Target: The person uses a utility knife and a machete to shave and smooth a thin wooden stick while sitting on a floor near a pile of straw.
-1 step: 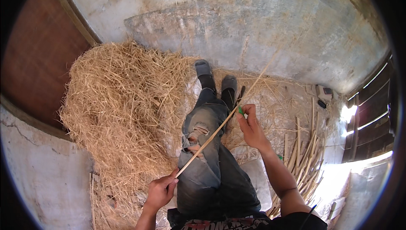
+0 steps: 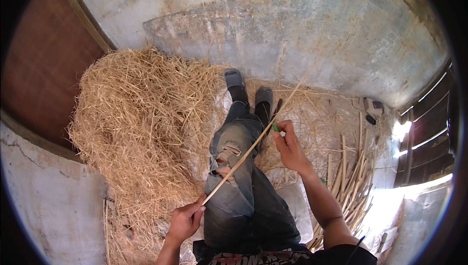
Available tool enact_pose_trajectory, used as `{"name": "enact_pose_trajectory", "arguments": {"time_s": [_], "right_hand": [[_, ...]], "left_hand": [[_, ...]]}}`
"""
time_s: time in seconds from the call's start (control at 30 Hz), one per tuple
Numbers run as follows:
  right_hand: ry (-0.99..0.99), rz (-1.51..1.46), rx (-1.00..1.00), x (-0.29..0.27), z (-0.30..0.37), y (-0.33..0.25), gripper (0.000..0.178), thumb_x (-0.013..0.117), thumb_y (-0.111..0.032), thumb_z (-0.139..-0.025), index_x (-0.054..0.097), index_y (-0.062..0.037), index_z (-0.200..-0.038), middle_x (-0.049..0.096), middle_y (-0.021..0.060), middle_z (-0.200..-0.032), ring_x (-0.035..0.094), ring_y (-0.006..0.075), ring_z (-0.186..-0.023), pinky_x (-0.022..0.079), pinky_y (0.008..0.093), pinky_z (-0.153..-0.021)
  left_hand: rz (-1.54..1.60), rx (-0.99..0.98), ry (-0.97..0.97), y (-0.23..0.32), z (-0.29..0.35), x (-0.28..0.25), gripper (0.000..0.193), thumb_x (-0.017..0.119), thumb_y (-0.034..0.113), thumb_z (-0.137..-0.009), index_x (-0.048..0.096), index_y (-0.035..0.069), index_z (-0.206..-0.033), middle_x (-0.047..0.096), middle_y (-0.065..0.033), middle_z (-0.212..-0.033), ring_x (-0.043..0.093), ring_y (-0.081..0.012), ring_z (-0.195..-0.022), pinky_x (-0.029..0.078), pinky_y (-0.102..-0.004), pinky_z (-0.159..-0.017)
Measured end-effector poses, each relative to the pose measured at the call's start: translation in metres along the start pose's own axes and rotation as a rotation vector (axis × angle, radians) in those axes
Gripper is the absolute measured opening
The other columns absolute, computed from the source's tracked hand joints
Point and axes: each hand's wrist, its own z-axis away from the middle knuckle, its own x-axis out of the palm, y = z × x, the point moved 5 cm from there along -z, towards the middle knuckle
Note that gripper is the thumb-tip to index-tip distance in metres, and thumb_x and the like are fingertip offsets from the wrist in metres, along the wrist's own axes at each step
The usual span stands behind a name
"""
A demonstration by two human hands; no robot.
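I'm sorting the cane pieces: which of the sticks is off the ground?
The long thin stick held across the lap, left hand at its near end, right hand farther up. The other sticks lie on the floor at the right.

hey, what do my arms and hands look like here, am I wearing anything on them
Both hands, the left hand and the right hand, are bare, with no gloves. The forearms are uncovered too. A black short sleeve shows at the right upper arm. No watch, rings or bands can be made out.
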Motion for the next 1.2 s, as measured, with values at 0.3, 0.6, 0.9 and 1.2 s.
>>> {"name": "enact_pose_trajectory", "arguments": {"time_s": [0.3, 0.6, 0.9, 1.2], "right_hand": [[0.179, 0.205, 0.046, -0.035, -0.026, -0.007, 0.02, 0.056, -0.023, -0.105, 0.061, -0.0034, -0.107, 0.061, 0.0118, -0.069, 0.059, 0.0184, -0.057, 0.044, 0.0339, -0.056], [-0.021, 0.341, -0.074, 0.015, -0.003, -0.018, 0.026, 0.061, -0.031, -0.102, 0.061, -0.0048, -0.1, 0.06, 0.0207, -0.07, 0.06, 0.0409, -0.062, 0.045, 0.0441, -0.055], [-0.127, 0.328, -0.102, 0.028, 0.001, -0.025, 0.03, 0.063, -0.033, -0.101, 0.059, -0.0049, -0.093, 0.058, 0.0225, -0.067, 0.057, 0.046, -0.061, 0.043, 0.0467, -0.052], [-0.071, 0.341, -0.11, 0.03, 0.007, -0.022, 0.032, 0.061, -0.035, -0.102, 0.056, -0.0058, -0.092, 0.058, 0.0242, -0.07, 0.058, 0.0475, -0.065, 0.043, 0.0487, -0.053]], "left_hand": [[0.038, 0.007, 0.009, -0.001, -0.003, -0.002, 0.03, 0.066, 0.013, -0.096, 0.07, 0.005, -0.125, 0.065, -0.0205, -0.072, 0.064, -0.0293, -0.057, 0.051, -0.0363, -0.056], [0.012, 0.001, 0.018, -0.006, -0.001, 0.002, 0.028, 0.068, 0.012, -0.095, 0.071, 0.004, -0.121, 0.066, -0.0212, -0.072, 0.067, -0.0329, -0.059, 0.053, -0.0376, -0.057], [0.07, 0.057, 0.061, -0.003, -0.004, 0.002, 0.024, 0.065, 0.009, -0.096, 0.071, 0.0, -0.117, 0.061, -0.0176, -0.066, 0.059, -0.0237, -0.052, 0.047, -0.033, -0.053], [0.03, 0.014, 0.039, -0.002, -0.001, 0.004, 0.025, 0.069, 0.011, -0.094, 0.072, 0.001, -0.117, 0.069, -0.0208, -0.077, 0.069, -0.0317, -0.063, 0.054, -0.0361, -0.059]]}}
